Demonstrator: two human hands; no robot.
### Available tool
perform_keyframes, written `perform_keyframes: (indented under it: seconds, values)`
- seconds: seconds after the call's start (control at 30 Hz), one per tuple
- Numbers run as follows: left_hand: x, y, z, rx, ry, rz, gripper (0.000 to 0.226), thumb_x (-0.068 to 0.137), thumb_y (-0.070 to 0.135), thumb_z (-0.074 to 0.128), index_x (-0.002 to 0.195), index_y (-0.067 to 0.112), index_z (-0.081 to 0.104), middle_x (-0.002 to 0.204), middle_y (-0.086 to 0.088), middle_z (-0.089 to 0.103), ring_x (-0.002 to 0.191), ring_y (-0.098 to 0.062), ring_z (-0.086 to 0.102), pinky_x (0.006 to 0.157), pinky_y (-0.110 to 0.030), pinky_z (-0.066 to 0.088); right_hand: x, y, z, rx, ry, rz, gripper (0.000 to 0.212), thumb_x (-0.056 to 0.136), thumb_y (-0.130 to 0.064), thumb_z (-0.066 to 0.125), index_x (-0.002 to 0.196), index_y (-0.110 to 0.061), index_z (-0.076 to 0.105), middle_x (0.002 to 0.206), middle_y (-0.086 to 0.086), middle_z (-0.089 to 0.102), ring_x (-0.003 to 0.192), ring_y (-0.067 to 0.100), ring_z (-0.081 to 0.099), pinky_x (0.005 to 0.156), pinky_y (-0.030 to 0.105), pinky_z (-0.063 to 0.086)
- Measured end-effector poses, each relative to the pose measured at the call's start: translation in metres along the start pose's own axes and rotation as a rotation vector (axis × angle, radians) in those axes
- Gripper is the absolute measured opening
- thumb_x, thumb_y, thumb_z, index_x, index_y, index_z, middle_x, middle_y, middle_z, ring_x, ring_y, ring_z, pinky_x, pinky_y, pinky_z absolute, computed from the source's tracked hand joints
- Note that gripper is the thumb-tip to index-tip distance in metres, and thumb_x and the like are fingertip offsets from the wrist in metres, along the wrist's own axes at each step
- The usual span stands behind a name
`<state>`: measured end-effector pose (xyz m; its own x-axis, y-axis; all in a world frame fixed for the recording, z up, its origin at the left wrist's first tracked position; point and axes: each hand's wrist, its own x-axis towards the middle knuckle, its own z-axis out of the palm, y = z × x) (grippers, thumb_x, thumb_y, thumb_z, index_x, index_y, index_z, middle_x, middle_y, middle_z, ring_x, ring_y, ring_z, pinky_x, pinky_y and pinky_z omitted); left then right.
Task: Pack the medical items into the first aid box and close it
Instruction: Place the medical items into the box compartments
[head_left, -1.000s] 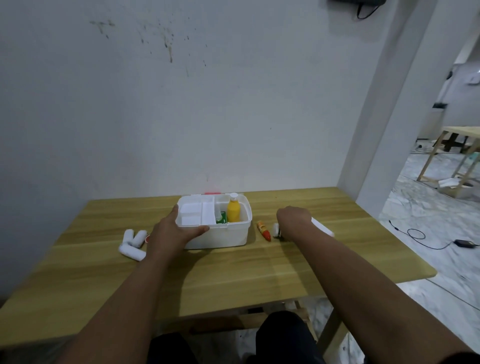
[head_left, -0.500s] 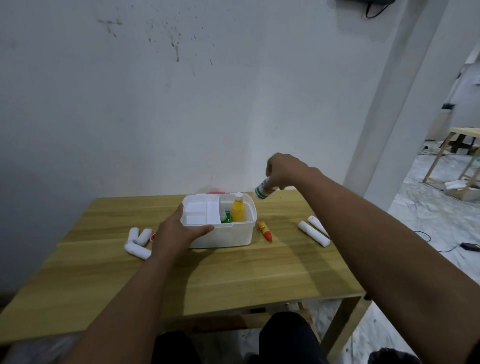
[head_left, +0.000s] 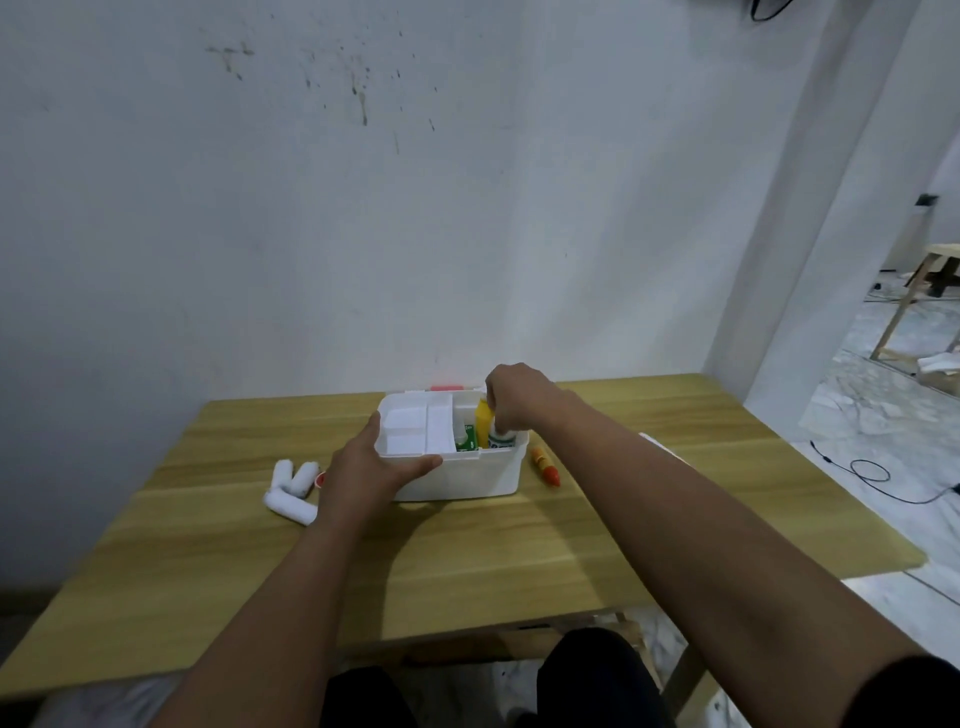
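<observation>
1. Change: the right hand (head_left: 522, 400), which half a second ago was raised above the first aid box (head_left: 457, 470) with a small white bottle (head_left: 502, 439), has come down, and the bottle now stands in the box's right compartment, just beside the yellow bottle (head_left: 484, 422) and near the green packet (head_left: 466, 439).
2. Right hand: fingers curled round the white bottle's top; whether they have begun to let go I cannot tell.
3. Left hand (head_left: 371, 470): grips the box's near-left corner, thumb lying along the front rim, steadying it.
4. Meaning: 1 more item is nearly packed, but the job is not close to done. 3 gauze rolls (head_left: 291, 491) lie left of the box, an orange tube (head_left: 545, 466) just right of it, and a white object, mostly hidden by the right forearm, farther right. The lid is still open behind the box.
5. Materials: the box looks like smooth, rigid white plastic, with a divided white tray in its left half. The rolls appear soft and fuzzy, short cylinders. The tube is slim with a red tip. The wooden table (head_left: 727, 499) shows a pale, matte grain.
</observation>
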<state>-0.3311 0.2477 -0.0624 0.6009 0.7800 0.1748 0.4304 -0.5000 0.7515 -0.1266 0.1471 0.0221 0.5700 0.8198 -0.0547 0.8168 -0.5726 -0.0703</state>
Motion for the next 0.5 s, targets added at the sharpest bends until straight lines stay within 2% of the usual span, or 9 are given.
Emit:
perform_keyframes:
  seconds: [0.13,0.23,0.3,0.37,0.5]
  values:
    - [0.002,-0.003,0.001,0.011,0.007,-0.02,0.114,0.062,0.073,0.08,0.156,0.03,0.032,0.148,-0.001,0.054,0.131,-0.027,0.052,0.093,-0.043,0.053,0.001,0.004,-0.003,0.111,-0.019,-0.013,0.041,0.075,-0.026,0.09,0.107,-0.01,0.07,0.106,0.006,0.071,0.096,0.024,0.068,0.085,0.041,0.061]
    - [0.004,-0.005,0.001,0.026,-0.003,-0.009,0.115,0.059,0.08,0.076,0.155,0.032,0.034,0.147,0.0,0.055,0.129,-0.027,0.053,0.093,-0.044,0.055,0.001,0.014,-0.016,0.313,0.044,0.024,0.03,0.086,-0.035,0.079,0.102,-0.011,0.072,0.096,0.005,0.074,0.086,0.023,0.074,0.081,0.04,0.064]
    - [0.005,-0.005,0.0,0.03,-0.004,-0.018,0.119,0.056,0.084,0.073,0.156,0.032,0.033,0.147,0.001,0.055,0.131,-0.026,0.053,0.094,-0.044,0.054,0.002,0.025,-0.019,0.376,0.162,0.078,0.02,0.092,-0.026,0.067,0.103,-0.01,0.072,0.098,0.006,0.075,0.084,0.026,0.073,0.081,0.041,0.063]
    - [0.005,-0.006,0.002,0.031,0.002,-0.018,0.117,0.059,0.08,0.076,0.156,0.031,0.033,0.148,0.0,0.055,0.131,-0.027,0.052,0.093,-0.042,0.052,0.002,0.038,-0.016,0.349,0.228,0.151,0.019,0.091,-0.015,0.057,0.103,-0.008,0.071,0.095,0.01,0.075,0.083,0.028,0.072,0.08,0.04,0.063]
    - [0.005,-0.005,0.001,0.033,0.003,-0.022,0.12,0.056,0.084,0.073,0.156,0.032,0.032,0.147,0.002,0.055,0.13,-0.026,0.053,0.093,-0.042,0.054,-0.008,0.055,0.006,0.258,0.105,0.265,0.014,0.088,-0.004,0.06,0.1,-0.003,0.068,0.081,0.014,0.073,0.075,0.028,0.076,0.074,0.042,0.066]
